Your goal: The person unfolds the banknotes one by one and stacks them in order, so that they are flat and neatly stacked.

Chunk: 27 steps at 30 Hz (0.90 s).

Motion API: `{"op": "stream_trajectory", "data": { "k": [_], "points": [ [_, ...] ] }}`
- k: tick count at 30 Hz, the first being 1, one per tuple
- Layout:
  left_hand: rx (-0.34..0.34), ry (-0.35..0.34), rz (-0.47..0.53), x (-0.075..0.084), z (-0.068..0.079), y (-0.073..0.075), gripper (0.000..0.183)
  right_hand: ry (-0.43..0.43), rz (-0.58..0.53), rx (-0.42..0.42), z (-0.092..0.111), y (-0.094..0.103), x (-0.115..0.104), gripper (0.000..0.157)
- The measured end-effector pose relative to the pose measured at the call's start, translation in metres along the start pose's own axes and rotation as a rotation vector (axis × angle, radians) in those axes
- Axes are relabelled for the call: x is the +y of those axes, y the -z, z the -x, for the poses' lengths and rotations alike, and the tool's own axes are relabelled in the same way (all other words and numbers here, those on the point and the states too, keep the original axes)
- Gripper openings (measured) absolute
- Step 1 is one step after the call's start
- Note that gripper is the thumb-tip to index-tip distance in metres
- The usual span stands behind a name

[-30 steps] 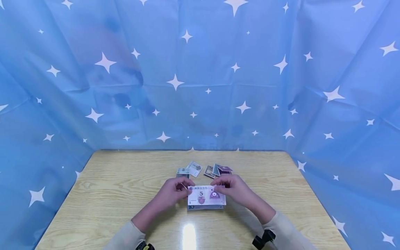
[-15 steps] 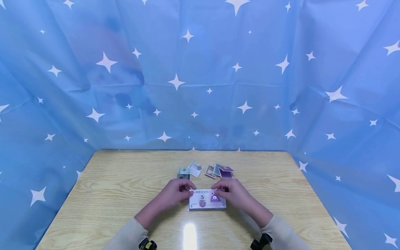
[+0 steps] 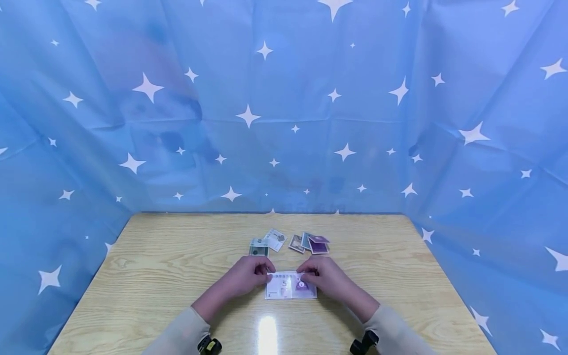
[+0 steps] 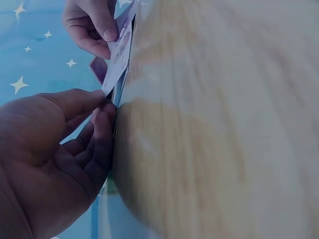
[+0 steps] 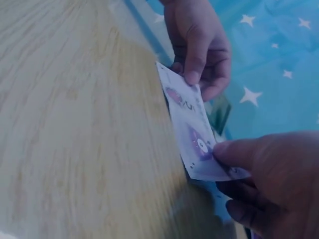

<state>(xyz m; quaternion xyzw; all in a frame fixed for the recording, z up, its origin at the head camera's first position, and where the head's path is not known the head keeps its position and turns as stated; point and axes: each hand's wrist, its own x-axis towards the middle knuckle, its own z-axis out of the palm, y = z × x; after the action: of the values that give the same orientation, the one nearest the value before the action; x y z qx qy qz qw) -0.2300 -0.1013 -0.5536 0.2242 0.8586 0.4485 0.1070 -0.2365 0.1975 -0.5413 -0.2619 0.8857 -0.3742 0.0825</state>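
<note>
A purple-and-white play banknote (image 3: 284, 291) marked 5 lies low over the table in front of the person. The left hand (image 3: 248, 275) pinches its far left corner, thumb on top and fingers curled beneath. At the far right side the right hand (image 3: 326, 278) pinches it the same way, its thumb (image 5: 234, 152) beside the printed purple figure. In the right wrist view a bluish edge shows under the note near the right hand; the rest of what lies beneath is hidden. Both hands are close to the tabletop.
Behind the hands lie a green folded note (image 3: 259, 249), a pale note (image 3: 276, 240), a brown note (image 3: 297, 243) and a purple folded note (image 3: 318, 246). The wooden table (image 3: 177, 246) ends at a blue star-printed cloth (image 3: 293, 98).
Both hands have brought the purple note slightly nearer the person. The blue note marked 10, visible below its near edge one second ago, is now covered in the head view.
</note>
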Motion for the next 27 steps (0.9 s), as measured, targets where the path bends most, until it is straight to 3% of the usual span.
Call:
{"op": "stream_trajectory", "data": {
  "k": [10, 27],
  "points": [
    [-0.015, 0.017, -0.065, -0.0012, -0.0026, -0.0025, 0.014, 0.058, 0.081, 0.015, 0.0001, -0.0045, -0.0005, 0.015],
    [-0.022, 0.024, -0.15, 0.005, -0.0037, -0.0002, 0.017, 0.029, 0.099, 0.017, -0.0032, -0.0078, 0.0006, 0.012]
  ]
}}
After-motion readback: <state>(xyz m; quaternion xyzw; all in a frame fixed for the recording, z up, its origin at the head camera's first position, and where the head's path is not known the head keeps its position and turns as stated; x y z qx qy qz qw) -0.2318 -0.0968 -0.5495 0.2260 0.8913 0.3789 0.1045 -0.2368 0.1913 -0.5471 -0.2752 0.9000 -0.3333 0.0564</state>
